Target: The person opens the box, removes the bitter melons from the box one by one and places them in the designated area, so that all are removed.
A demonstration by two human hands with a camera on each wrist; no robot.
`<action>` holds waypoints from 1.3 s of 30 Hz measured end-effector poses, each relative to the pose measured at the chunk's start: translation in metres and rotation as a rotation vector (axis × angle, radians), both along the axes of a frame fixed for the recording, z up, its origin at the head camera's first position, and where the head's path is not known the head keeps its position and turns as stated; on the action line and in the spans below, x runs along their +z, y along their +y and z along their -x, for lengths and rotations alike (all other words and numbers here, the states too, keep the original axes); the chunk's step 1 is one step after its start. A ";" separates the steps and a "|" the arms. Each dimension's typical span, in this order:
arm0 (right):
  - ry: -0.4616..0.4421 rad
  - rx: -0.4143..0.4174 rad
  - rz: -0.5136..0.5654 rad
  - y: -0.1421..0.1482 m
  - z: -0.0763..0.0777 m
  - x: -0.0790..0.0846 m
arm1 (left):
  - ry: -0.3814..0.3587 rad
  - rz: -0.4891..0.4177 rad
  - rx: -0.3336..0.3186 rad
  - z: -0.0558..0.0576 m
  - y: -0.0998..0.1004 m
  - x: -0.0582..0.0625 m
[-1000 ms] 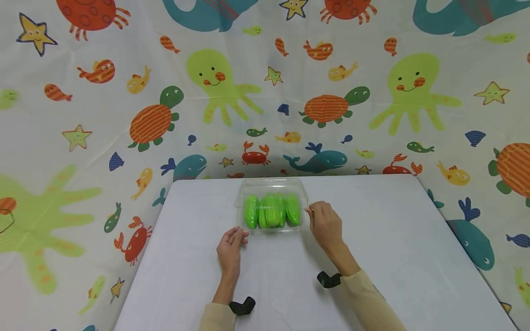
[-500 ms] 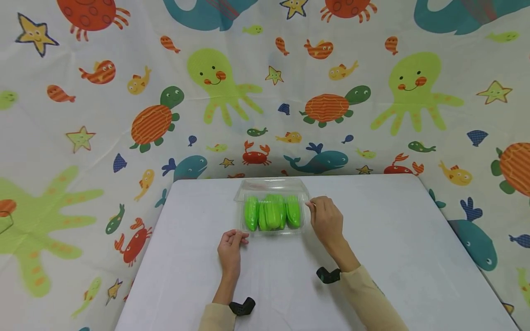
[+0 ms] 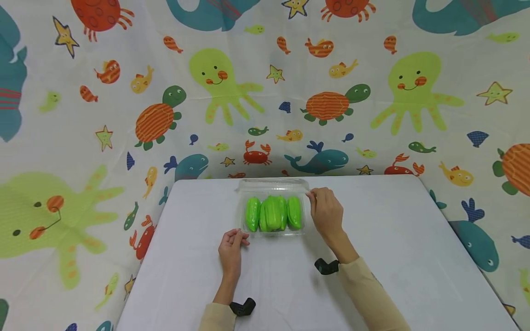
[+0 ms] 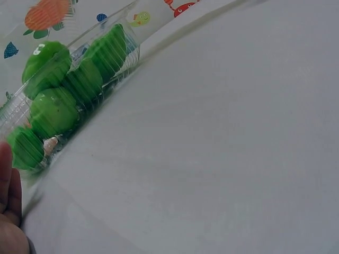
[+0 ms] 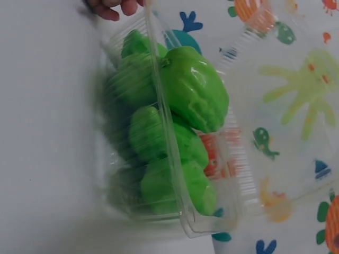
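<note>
Lid (image 3: 273, 185) up, peppers (image 3: 273, 214) in the box (image 3: 269, 234)

On your left, a beige sleeve (image 3: 217, 317) and a black wrist camera (image 3: 243, 307) lead up to your left hand (image 3: 231, 248), whose curled fingers and thumb hold the box by its near left corner. The box is clear plastic and sits upright on the white table (image 3: 186, 239), towards the far edge. Several bright green peppers lie inside it, bunched together in the middle, with one at either end set slightly apart. Behind them the clear lid is raised and tilted along the box's far side; in your right wrist view, the sea-animal cloth (image 3: 265, 115) beyond the table shows through it. At the lid's right end your right hand (image 3: 327, 211) pinches its edge between thumb and forefinger, the other fingers curled in. Nearer you, on the right, come the second wrist camera (image 3: 326, 266) and the other sleeve (image 3: 370, 294).
</note>
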State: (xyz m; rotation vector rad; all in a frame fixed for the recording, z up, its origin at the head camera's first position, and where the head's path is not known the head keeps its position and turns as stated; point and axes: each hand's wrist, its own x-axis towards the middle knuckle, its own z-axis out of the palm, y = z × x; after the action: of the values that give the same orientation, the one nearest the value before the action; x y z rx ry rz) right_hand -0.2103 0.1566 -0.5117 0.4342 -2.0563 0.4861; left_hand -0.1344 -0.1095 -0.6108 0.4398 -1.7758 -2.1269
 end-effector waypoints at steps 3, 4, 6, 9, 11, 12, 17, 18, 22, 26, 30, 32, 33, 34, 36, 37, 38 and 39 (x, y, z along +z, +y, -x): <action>-0.026 -0.015 0.016 0.000 0.004 0.003 | -0.009 0.007 -0.002 -0.001 0.000 -0.001; -0.035 -0.023 0.023 0.000 0.005 0.003 | -0.012 0.006 -0.002 -0.001 0.000 -0.001; -0.056 -0.036 0.039 -0.001 0.008 0.005 | -0.019 0.007 -0.005 0.000 -0.001 -0.001; -0.091 -0.049 0.060 -0.003 0.012 0.007 | -0.034 0.003 -0.015 0.001 -0.002 0.001; -0.115 -0.045 0.072 -0.004 0.015 0.007 | -0.045 0.006 -0.022 0.000 -0.003 0.004; -0.133 -0.038 0.077 -0.004 0.016 0.008 | -0.048 0.011 -0.026 -0.001 -0.003 0.009; -0.253 0.007 0.111 -0.006 0.021 0.008 | -0.040 0.036 -0.038 -0.008 0.000 0.029; -0.280 0.014 0.118 -0.006 0.023 0.008 | -0.038 0.043 -0.040 -0.009 0.000 0.031; -0.345 0.043 0.147 -0.006 0.028 0.006 | -0.057 0.060 -0.043 -0.006 -0.002 0.023; -0.402 0.061 0.158 -0.006 0.031 0.004 | -0.060 0.045 -0.036 0.001 -0.005 0.007; -0.481 0.075 0.171 -0.008 0.034 0.002 | -0.024 0.010 -0.031 0.003 -0.006 0.001; -0.504 0.084 0.180 -0.009 0.034 0.002 | -0.008 0.000 -0.031 0.004 -0.006 0.000; -0.515 0.088 0.183 -0.009 0.035 0.002 | -0.001 -0.002 -0.032 0.004 -0.006 0.000; -0.525 0.088 0.184 -0.009 0.035 0.002 | 0.004 0.001 -0.032 0.004 -0.007 0.000; -0.545 0.097 0.191 -0.010 0.036 0.002 | 0.014 0.004 -0.031 0.004 -0.007 0.000; -0.556 0.103 0.195 -0.010 0.037 0.002 | 0.015 0.007 -0.030 0.004 -0.007 0.000; -0.570 0.108 0.200 -0.011 0.038 0.003 | 0.017 0.009 -0.030 0.005 -0.007 0.000; -0.582 0.115 0.206 -0.011 0.039 0.003 | 0.018 0.011 -0.030 0.005 -0.007 0.000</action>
State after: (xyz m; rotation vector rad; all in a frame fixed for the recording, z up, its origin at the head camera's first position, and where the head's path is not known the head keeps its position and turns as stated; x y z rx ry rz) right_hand -0.2490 0.1460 -0.5089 0.3099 -2.5064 0.9742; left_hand -0.1393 -0.1162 -0.6112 0.3926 -1.7937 -2.1336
